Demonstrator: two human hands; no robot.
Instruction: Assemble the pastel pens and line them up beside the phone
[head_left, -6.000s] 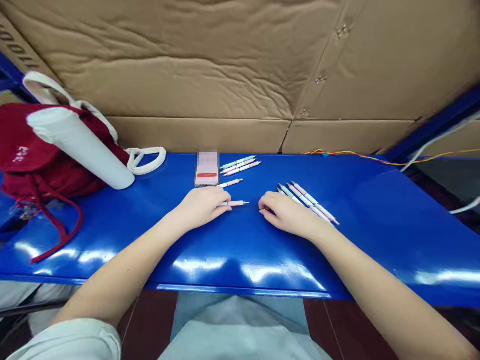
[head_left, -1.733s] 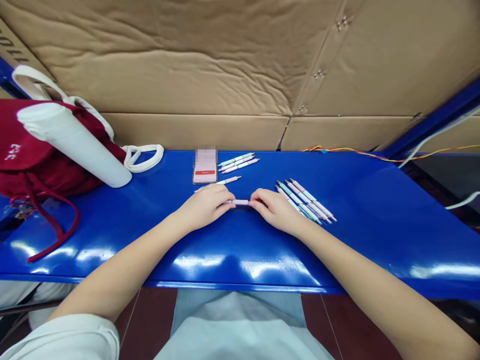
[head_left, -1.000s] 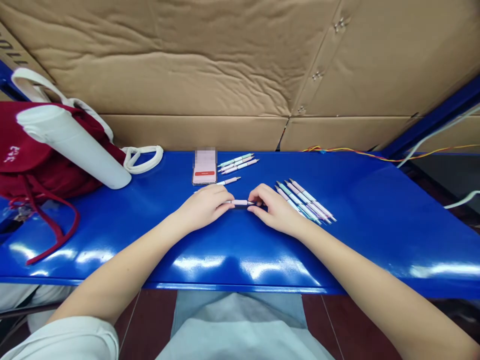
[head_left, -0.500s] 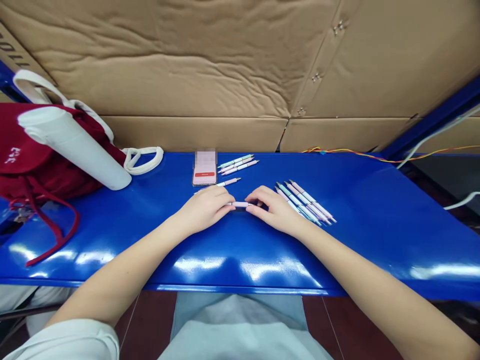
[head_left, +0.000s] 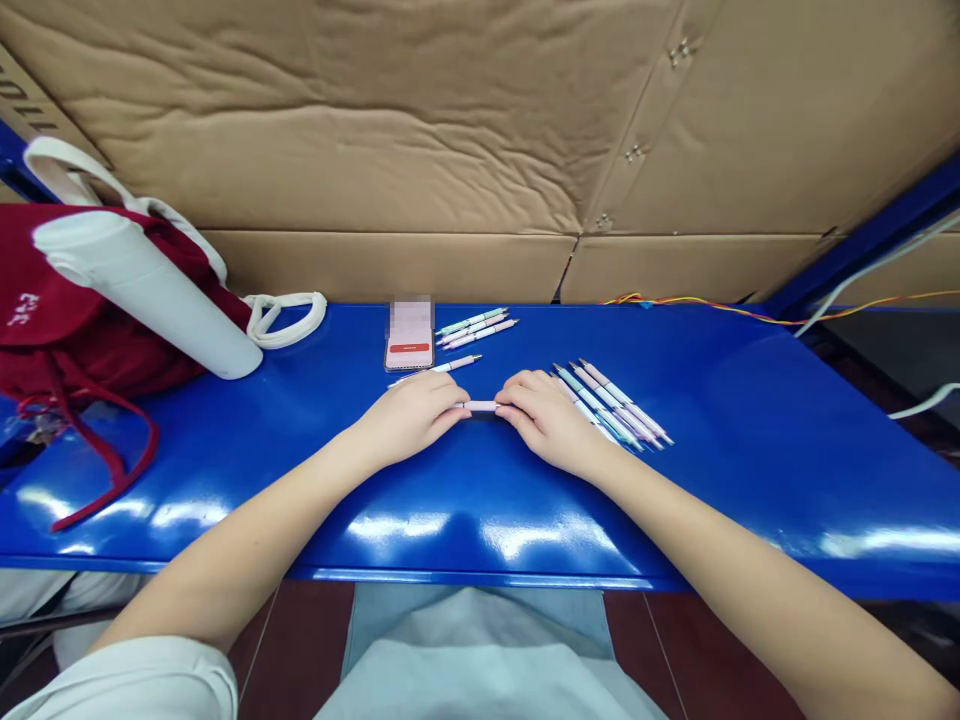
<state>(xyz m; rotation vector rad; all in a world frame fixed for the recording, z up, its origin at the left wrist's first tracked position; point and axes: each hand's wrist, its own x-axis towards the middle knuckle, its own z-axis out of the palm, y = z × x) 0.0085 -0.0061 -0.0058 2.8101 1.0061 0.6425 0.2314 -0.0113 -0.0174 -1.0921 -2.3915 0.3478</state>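
Note:
Between my two hands a pale pink and white pen (head_left: 481, 407) lies level, just above the blue table. My left hand (head_left: 416, 412) is closed on one end of it, and my right hand (head_left: 546, 415) pinches the other end; both tips are hidden in the fingers. Behind my left hand lies a single pen (head_left: 457, 364), partly covered by that hand. Several pastel pens (head_left: 619, 405) lie side by side just right of my right hand. Further back rest a few more pens (head_left: 478, 328).
A phone (head_left: 409, 338) lies at the back beside the rear pens. On the left of the blue table (head_left: 300, 510) are a dark red bag (head_left: 45, 290) and a white bottle (head_left: 161, 300). Cardboard (head_left: 450, 150) walls the back; thin coloured wires (head_left: 705, 308) run along the right rear edge.
My right hand's fingers have closed more tightly around the pen's right end. My left hand and the other pens stay where they were.

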